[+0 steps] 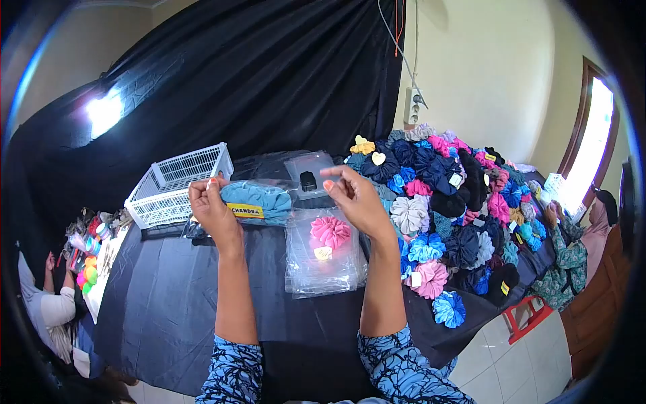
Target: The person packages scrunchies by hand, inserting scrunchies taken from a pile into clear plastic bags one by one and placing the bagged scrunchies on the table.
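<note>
A clear plastic bag holding a teal scrunchie [272,199] with a yellow label hangs from my left hand [214,202], whose fingers pinch its left end. My right hand [355,195] is raised at the bag's other end, thumb and index finger close together; whether they hold the bag's edge is too small to tell. Below them a stack of clear bags [313,273] lies on the black cloth, with a pink scrunchie [330,232] and its pale tag on top. Behind my right hand lies another clear bag [303,163] with a black card.
A white plastic basket [178,182] stands at the back left. A big heap of colourful scrunchies [437,182] covers the right side. One person [572,252] sits at the far right, another [50,303] at the far left beside colourful items. A red stool [528,320] is at lower right.
</note>
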Tool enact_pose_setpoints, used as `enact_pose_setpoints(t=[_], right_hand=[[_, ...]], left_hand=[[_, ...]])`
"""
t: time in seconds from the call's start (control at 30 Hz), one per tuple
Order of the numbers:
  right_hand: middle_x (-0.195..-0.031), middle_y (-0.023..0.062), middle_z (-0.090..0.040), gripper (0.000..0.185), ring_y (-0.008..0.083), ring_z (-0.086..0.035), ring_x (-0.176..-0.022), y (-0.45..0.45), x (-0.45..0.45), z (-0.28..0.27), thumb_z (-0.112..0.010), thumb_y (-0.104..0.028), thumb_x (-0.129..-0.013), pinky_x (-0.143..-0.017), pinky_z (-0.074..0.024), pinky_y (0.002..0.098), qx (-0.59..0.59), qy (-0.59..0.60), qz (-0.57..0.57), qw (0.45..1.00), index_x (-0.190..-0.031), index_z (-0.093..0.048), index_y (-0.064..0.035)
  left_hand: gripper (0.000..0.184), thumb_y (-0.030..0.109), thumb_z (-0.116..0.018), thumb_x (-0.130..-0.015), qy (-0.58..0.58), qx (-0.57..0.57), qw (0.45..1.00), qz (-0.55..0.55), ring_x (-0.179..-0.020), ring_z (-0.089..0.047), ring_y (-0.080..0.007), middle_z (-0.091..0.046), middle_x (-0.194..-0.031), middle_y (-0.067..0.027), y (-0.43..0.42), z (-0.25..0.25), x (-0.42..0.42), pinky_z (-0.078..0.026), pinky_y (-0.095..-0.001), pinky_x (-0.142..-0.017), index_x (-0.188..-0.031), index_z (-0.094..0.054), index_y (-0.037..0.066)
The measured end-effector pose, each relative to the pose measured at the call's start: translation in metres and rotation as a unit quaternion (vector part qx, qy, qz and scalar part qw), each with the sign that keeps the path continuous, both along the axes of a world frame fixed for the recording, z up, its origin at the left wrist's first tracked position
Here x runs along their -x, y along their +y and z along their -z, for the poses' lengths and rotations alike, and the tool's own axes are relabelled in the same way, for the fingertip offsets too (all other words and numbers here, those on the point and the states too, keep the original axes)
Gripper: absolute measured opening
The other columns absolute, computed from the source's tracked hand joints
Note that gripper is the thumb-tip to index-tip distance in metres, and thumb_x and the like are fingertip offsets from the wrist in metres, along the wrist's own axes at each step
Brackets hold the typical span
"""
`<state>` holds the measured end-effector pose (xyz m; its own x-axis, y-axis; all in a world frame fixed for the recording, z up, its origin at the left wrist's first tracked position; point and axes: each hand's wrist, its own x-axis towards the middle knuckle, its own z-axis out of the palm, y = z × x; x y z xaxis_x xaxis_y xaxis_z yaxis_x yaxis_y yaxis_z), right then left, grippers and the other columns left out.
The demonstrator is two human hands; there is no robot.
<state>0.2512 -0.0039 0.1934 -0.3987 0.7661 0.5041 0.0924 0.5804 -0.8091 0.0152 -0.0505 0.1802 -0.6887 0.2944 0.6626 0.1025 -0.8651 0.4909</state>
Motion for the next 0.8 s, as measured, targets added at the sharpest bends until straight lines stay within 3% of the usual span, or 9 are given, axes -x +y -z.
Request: enact_pose_setpoints(t=[0.07, 0.13, 0.23, 0.3, 0.37, 0.5, 0.57, 0.67, 0.8], right_hand=[[-0.089, 0.0057, -0.059, 0.043, 0.0145, -0.057, -0.082, -0.004, 0.006, -0.003, -0.068, -0.03, -0.083, -0.073, -0.046, 0.0273, -0.035, 0.034, 0.014, 0.999, -0.117, -0.057, -0.0051], [-0.12, 0.0104, -0.053, 0.07, 0.0247, -0.05, -0.113, -0.004, 0.011, -0.004, -0.074, -0.044, -0.074, -0.096, -0.0399, 0.0365, -0.233, 0.073, 0.004, 0.97, -0.127, -0.049, -0.0062], [-0.136, 0.0082, -0.041, 0.085, 0.0249, -0.037, -0.127, -0.01, 0.016, -0.005, -0.079, -0.044, -0.067, -0.102, -0.0301, 0.045, -0.215, 0.021, -0.068, 0.974, -0.134, -0.038, -0.0107], [-0.128, 0.0107, -0.049, 0.089, 0.0239, -0.046, -0.121, -0.013, 0.023, -0.003, -0.083, -0.035, -0.065, -0.1, -0.0341, 0.043, -0.243, 0.017, -0.045, 0.969, -0.136, -0.036, -0.0106], [-0.108, 0.0097, -0.059, 0.083, 0.0174, -0.056, -0.103, -0.014, 0.028, -0.002, -0.083, -0.02, -0.067, -0.092, -0.0409, 0.0339, -0.106, 0.053, -0.08, 0.99, -0.135, -0.038, -0.0093], [-0.087, 0.0068, -0.062, 0.075, 0.0126, -0.057, -0.079, -0.009, 0.027, -0.001, -0.08, -0.011, -0.07, -0.077, -0.0463, 0.0269, -0.084, 0.103, -0.038, 0.99, -0.133, -0.04, -0.0069], [-0.077, 0.0009, -0.055, 0.067, 0.0049, -0.05, -0.071, -0.008, 0.025, -0.002, -0.076, -0.001, -0.072, -0.066, -0.043, 0.0187, -0.009, 0.226, -0.058, 0.972, -0.13, -0.042, -0.0063], [-0.071, -0.0029, -0.049, 0.063, 0.0017, -0.045, -0.065, -0.005, 0.018, -0.005, -0.074, 0.005, -0.072, -0.061, -0.0391, 0.0146, -0.017, 0.265, -0.028, 0.964, -0.127, -0.045, -0.0037], [-0.07, -0.0026, -0.051, 0.061, 0.0015, -0.048, -0.064, 0.002, 0.007, -0.002, -0.074, 0.005, -0.073, -0.061, -0.039, 0.0136, -0.029, 0.283, -0.012, 0.959, -0.126, -0.046, -0.0021]], left_hand=[[0.012, 0.002, -0.046, -0.093, -0.008, 0.011, 1.0, 0.007, -0.068, -0.053, -0.0082, -0.057, -0.078, -0.0063, 0.002, 0.002, -0.001, -0.047, -0.0259, -0.079, -0.082, -0.044, 0.006], [0.01, 0.004, -0.048, -0.094, -0.031, 0.022, 0.999, 0.037, -0.068, -0.051, -0.007, -0.057, -0.077, -0.0054, 0.002, 0.001, -0.007, -0.045, -0.0217, -0.072, -0.084, -0.046, 0.005], [0.009, 0.006, -0.05, -0.094, -0.034, 0.023, 0.998, 0.037, -0.068, -0.05, -0.006, -0.056, -0.077, -0.0046, 0.004, 0.001, -0.015, -0.043, -0.0198, -0.066, -0.086, -0.047, 0.004], [0.007, 0.007, -0.051, -0.094, -0.036, 0.023, 0.998, 0.047, -0.069, -0.05, -0.0063, -0.055, -0.077, -0.0039, 0.004, 0.001, -0.02, -0.043, -0.0203, -0.067, -0.087, -0.048, 0.005], [0.007, 0.007, -0.052, -0.094, -0.063, 0.039, 0.995, 0.073, -0.07, -0.05, -0.0066, -0.055, -0.078, -0.0036, 0.004, 0.0, -0.026, -0.043, -0.0207, -0.068, -0.088, -0.048, 0.005], [0.007, 0.012, -0.054, -0.094, -0.041, 0.055, 0.988, 0.138, -0.073, -0.051, -0.0067, -0.056, -0.081, -0.0024, 0.008, 0.005, -0.03, -0.043, -0.0208, -0.07, -0.091, -0.051, 0.006], [0.012, 0.015, -0.057, -0.093, -0.043, 0.06, 0.977, 0.2, -0.077, -0.054, -0.0073, -0.058, -0.083, -0.0021, 0.005, 0.005, -0.034, -0.044, -0.0202, -0.073, -0.099, -0.051, 0.006], [0.045, 0.011, -0.065, -0.087, 0.052, 0.136, 0.934, 0.325, -0.087, -0.06, -0.012, -0.061, -0.097, -0.0074, -0.001, 0.003, -0.037, -0.048, -0.0228, -0.079, -0.123, -0.038, 0.005], [0.067, -0.005, -0.073, -0.075, 0.089, 0.177, 0.909, 0.367, -0.101, -0.061, -0.0171, -0.061, -0.11, -0.0142, -0.008, -0.004, -0.046, -0.05, -0.0302, -0.088, -0.127, -0.032, 0.007]])
